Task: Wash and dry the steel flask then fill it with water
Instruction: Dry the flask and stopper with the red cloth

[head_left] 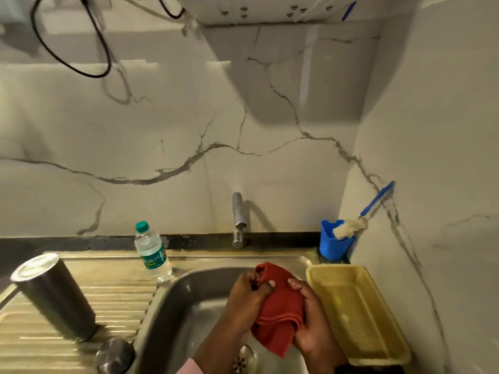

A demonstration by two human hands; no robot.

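The steel flask (55, 295) stands upside down on the ribbed drainboard (118, 298) at the left, its flat base up. Its round steel lid (114, 354) lies beside it near the sink's edge. Over the sink basin (189, 300) both my hands hold a red cloth (280, 306). My left hand (248, 298) grips the cloth's upper left part with curled fingers. My right hand (313, 319) wraps round its right side. A small plastic water bottle (152, 252) with a green cap stands on the sink's back rim.
A steel tap (239, 220) rises behind the basin, with no water running. A blue holder (336, 240) with a bottle brush (359, 220) stands in the right corner. A yellow plastic basket (359, 314) lies right of the sink. The drain (243, 360) shows below my hands.
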